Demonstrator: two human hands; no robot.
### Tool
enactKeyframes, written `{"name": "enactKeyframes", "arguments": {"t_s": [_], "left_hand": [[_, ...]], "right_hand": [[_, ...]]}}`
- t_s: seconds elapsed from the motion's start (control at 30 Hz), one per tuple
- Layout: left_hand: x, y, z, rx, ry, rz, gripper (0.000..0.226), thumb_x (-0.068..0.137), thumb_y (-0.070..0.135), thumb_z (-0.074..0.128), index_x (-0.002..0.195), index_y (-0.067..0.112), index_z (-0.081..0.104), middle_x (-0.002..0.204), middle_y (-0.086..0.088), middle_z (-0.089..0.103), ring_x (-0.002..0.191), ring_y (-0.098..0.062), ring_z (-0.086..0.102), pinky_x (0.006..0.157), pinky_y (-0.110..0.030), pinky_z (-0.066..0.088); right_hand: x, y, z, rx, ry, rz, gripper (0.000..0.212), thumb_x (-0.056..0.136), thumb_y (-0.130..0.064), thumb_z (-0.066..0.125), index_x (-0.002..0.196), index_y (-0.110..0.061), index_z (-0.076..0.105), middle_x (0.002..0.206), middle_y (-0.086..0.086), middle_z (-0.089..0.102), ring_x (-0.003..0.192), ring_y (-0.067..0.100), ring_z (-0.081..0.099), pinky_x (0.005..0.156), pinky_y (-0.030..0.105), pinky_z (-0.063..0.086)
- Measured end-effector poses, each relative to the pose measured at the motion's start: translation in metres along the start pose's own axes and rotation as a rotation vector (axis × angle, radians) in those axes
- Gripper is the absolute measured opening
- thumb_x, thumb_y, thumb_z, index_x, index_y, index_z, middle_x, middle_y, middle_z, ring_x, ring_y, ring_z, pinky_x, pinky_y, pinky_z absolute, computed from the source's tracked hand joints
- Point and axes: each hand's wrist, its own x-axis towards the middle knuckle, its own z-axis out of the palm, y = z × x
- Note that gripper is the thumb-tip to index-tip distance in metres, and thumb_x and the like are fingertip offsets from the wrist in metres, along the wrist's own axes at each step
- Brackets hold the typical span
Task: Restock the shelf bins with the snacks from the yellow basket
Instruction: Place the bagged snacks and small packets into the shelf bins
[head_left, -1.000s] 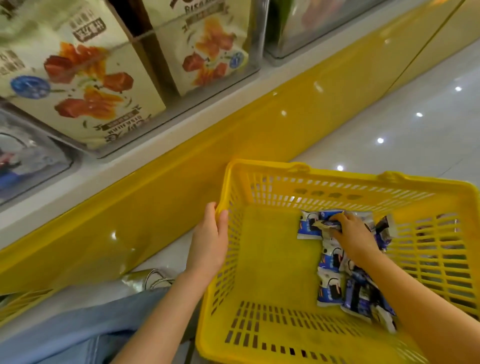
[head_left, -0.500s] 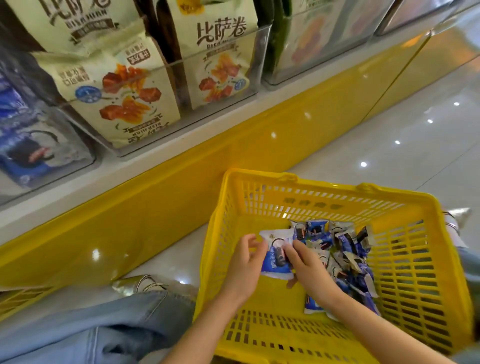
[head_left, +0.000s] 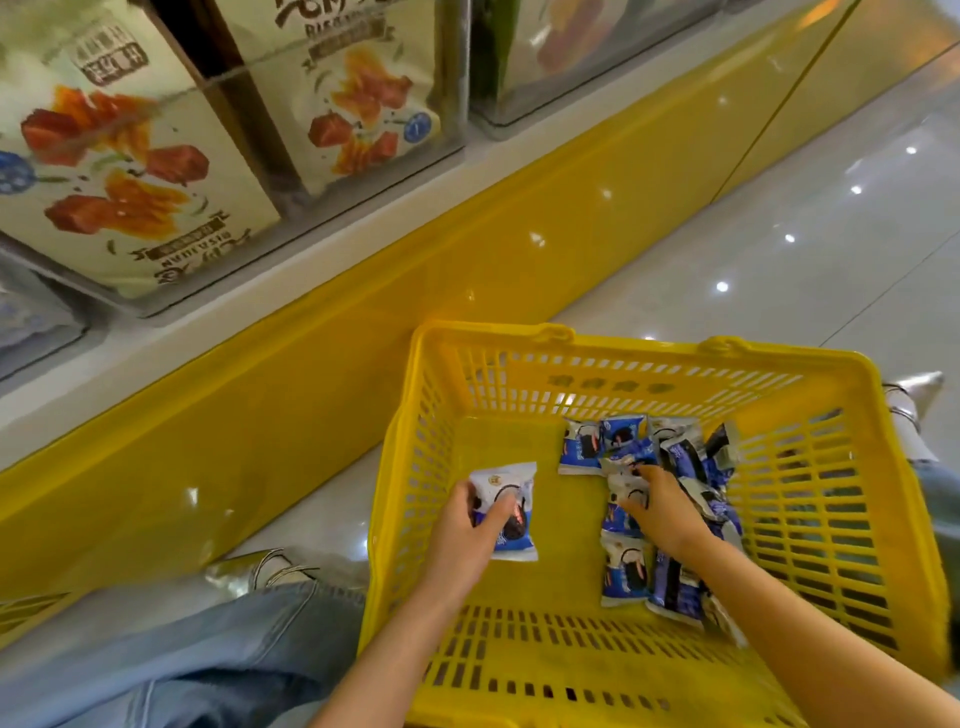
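We see the left hand (head_left: 462, 530) inside the yellow basket (head_left: 623, 344), thumb and curled fingers gripping one blue-and-white snack packet (head_left: 511, 480) just above the bare left half of the basket floor. The right hand (head_left: 660, 514) reaches into the pile of snacks (head_left: 675, 452) heaped along the basket's right side, its thumb and bent fingers pinching a pale packet (head_left: 626, 486) on top of the pile. The basket stands on the glossy floor (head_left: 779, 249) beside the yellow shelf base (head_left: 363, 322). Above, clear shelf bins (head_left: 457, 93) hold large cream snack bags (head_left: 130, 171). Our jeans-clad leg (head_left: 182, 654) lies left of the basket.
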Motion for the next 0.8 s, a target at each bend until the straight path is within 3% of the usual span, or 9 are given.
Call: {"name": "enactKeyframes", "arguments": {"t_s": [0.17, 0.27, 0.37, 0.57, 0.7, 0.8], "left_hand": [[0.007, -0.005, -0.004, 0.014, 0.027, -0.042, 0.021, 0.091, 0.023, 0.056, 0.111, 0.02, 0.053, 0.107, 0.003, 0.062, 0.101, -0.008, 0.058, 0.073, -0.007, 0.048], [0.009, -0.005, -0.004, 0.028, 0.03, -0.057, 0.025, 0.091, 0.022, 0.056, 0.115, 0.017, 0.052, 0.113, 0.001, 0.061, 0.107, -0.011, 0.057, 0.078, -0.011, 0.047], [0.012, -0.004, -0.001, 0.05, 0.002, -0.08, 0.017, 0.091, 0.025, 0.056, 0.108, 0.025, 0.051, 0.112, 0.002, 0.061, 0.107, -0.011, 0.057, 0.088, -0.022, 0.047], [0.009, -0.005, 0.0, 0.041, 0.009, -0.104, 0.021, 0.092, 0.025, 0.055, 0.112, 0.02, 0.05, 0.115, -0.001, 0.059, 0.108, -0.013, 0.055, 0.088, -0.024, 0.044], [0.001, -0.004, -0.004, 0.013, 0.003, -0.104, 0.028, 0.092, 0.023, 0.055, 0.118, 0.014, 0.05, 0.119, -0.005, 0.059, 0.112, -0.016, 0.055, 0.09, -0.025, 0.045], [-0.005, 0.0, -0.01, 0.011, 0.023, -0.079, 0.033, 0.091, 0.023, 0.056, 0.121, 0.01, 0.049, 0.118, -0.004, 0.058, 0.108, -0.014, 0.054, 0.086, -0.022, 0.043]], "right_hand": [[0.017, 0.013, 0.012, 0.075, -0.063, 0.096, 0.07, 0.084, -0.012, 0.067, 0.139, -0.002, 0.024, 0.143, 0.019, 0.031, 0.127, 0.034, 0.039, 0.105, 0.043, 0.038], [0.021, 0.013, 0.018, 0.172, 0.006, 0.134, 0.072, 0.079, -0.008, 0.072, 0.134, -0.002, 0.026, 0.133, 0.019, 0.038, 0.12, 0.035, 0.045, 0.099, 0.042, 0.042], [0.02, 0.01, 0.023, 0.257, 0.039, 0.172, 0.069, 0.077, -0.008, 0.074, 0.13, -0.002, 0.029, 0.11, 0.018, 0.049, 0.109, 0.037, 0.053, 0.089, 0.043, 0.047], [0.012, 0.002, 0.027, 0.043, -0.023, 0.133, 0.071, 0.081, -0.022, 0.072, 0.138, -0.002, 0.034, 0.129, 0.02, 0.049, 0.116, 0.033, 0.05, 0.093, 0.04, 0.043], [-0.004, -0.017, 0.023, 0.235, -0.001, 0.073, 0.067, 0.082, -0.024, 0.071, 0.134, -0.004, 0.034, 0.106, 0.013, 0.057, 0.095, 0.026, 0.056, 0.076, 0.032, 0.046], [-0.022, -0.043, 0.014, 0.359, 0.018, 0.009, 0.061, 0.083, -0.034, 0.068, 0.128, -0.006, 0.037, 0.107, 0.008, 0.052, 0.093, 0.019, 0.052, 0.075, 0.025, 0.044]]}}
